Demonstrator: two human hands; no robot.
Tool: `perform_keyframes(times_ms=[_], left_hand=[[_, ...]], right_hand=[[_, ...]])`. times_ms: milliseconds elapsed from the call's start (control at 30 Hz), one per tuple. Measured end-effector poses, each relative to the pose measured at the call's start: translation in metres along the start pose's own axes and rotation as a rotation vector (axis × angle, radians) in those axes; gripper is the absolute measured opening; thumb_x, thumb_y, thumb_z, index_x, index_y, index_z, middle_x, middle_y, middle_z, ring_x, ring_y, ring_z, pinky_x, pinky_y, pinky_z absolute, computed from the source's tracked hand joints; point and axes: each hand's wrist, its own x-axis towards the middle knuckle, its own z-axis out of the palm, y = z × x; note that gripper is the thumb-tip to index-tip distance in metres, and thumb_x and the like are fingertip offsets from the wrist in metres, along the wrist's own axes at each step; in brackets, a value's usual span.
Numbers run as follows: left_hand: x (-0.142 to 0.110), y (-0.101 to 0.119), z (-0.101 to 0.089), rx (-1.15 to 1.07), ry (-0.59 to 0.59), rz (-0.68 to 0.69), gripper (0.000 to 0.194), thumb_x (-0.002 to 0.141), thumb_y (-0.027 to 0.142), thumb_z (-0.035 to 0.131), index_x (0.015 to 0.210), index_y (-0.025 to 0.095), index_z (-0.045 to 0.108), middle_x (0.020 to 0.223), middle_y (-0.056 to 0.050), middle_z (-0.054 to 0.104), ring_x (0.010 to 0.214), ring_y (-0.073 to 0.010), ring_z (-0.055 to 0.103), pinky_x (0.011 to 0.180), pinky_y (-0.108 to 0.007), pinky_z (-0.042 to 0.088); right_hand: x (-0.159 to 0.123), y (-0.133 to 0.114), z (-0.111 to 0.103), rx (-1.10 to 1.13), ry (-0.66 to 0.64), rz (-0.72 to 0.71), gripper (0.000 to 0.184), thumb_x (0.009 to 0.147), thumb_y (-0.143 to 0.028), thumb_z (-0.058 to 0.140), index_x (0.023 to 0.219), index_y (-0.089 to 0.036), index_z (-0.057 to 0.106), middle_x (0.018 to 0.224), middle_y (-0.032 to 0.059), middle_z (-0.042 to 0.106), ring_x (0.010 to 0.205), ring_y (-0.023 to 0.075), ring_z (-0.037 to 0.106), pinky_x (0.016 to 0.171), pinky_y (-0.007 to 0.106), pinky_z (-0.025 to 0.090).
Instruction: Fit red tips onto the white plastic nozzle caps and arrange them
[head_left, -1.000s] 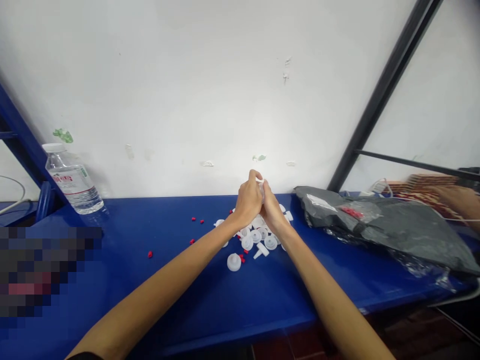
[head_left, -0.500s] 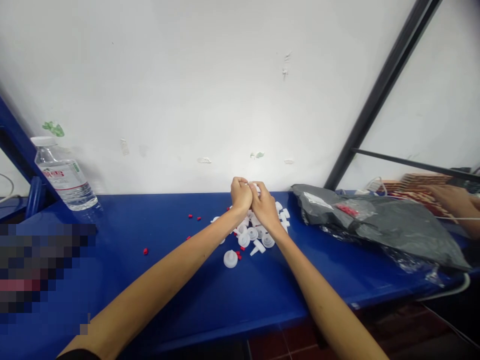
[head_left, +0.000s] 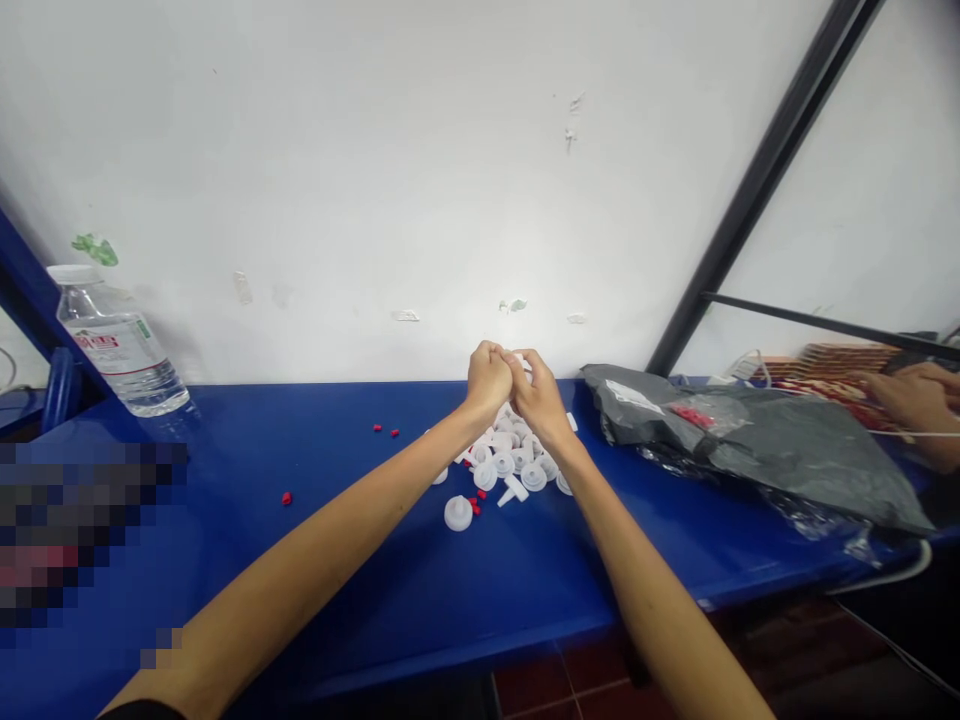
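My left hand [head_left: 489, 378] and my right hand [head_left: 538, 395] meet above a pile of white plastic nozzle caps [head_left: 504, 464]. Both are closed and press against each other at the knuckles. Between the fingers of my right hand shows part of a white nozzle cap [head_left: 523, 368]. Whatever lies inside my left fist is hidden. Below the pile one round nozzle cap [head_left: 458, 513] stands with its spout up. Small red tip caps [head_left: 476, 507] lie beside it, and another red cap [head_left: 286, 498] is farther left.
On the blue table [head_left: 247, 420] a water bottle [head_left: 124, 345] stands at left, near a pixelated patch. At right lies a grey plastic bag [head_left: 780, 440] with a small bag of red pieces [head_left: 694, 414] on it. Another person's hand [head_left: 915, 395] is at far right.
My hands have turned against each other and stay together over the pile; the white piece between them shows less than a second ago. The whole view has shifted slightly.
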Motion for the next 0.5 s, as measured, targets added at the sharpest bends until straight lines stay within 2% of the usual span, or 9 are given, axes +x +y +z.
perform_keyframes(times_ms=[167, 333, 433, 500], left_hand=[[-0.002, 0.006, -0.001, 0.019, -0.052, 0.032, 0.016, 0.086, 0.009, 0.047, 0.074, 0.02, 0.048, 0.071, 0.002, 0.052, 0.064, -0.0119, 0.051, 0.061, -0.023, 0.042], [-0.001, 0.007, -0.007, 0.1, -0.135, -0.038, 0.016, 0.085, 0.006, 0.04, 0.08, 0.02, 0.048, 0.064, 0.003, 0.047, 0.054, -0.0107, 0.047, 0.055, -0.022, 0.039], [0.006, 0.002, -0.015, 0.224, -0.155, -0.054, 0.016, 0.087, 0.009, 0.039, 0.087, 0.019, 0.051, 0.062, 0.004, 0.047, 0.05, -0.0119, 0.045, 0.054, -0.023, 0.037], [0.011, -0.002, -0.021, 0.34, -0.178, -0.03, 0.015, 0.089, 0.01, 0.041, 0.09, 0.019, 0.054, 0.065, 0.002, 0.052, 0.055, -0.0139, 0.05, 0.058, -0.025, 0.039]], right_hand=[[0.002, -0.003, -0.005, 0.023, 0.023, -0.059, 0.05, 0.095, -0.066, 0.041, 0.106, -0.023, 0.063, 0.067, -0.0026, 0.058, 0.059, 0.0161, 0.054, 0.058, 0.027, 0.045], [0.005, -0.003, -0.012, -0.013, 0.008, -0.073, 0.054, 0.094, -0.071, 0.042, 0.103, -0.022, 0.063, 0.057, -0.0058, 0.049, 0.051, 0.014, 0.046, 0.052, 0.025, 0.041], [0.008, 0.003, -0.02, -0.095, -0.016, -0.07, 0.057, 0.093, -0.073, 0.042, 0.099, -0.022, 0.065, 0.057, -0.0049, 0.051, 0.049, 0.0139, 0.045, 0.051, 0.026, 0.038], [0.009, 0.008, -0.027, -0.184, -0.032, -0.069, 0.056, 0.093, -0.073, 0.044, 0.094, -0.022, 0.065, 0.058, -0.0033, 0.055, 0.051, 0.0149, 0.047, 0.053, 0.027, 0.038]])
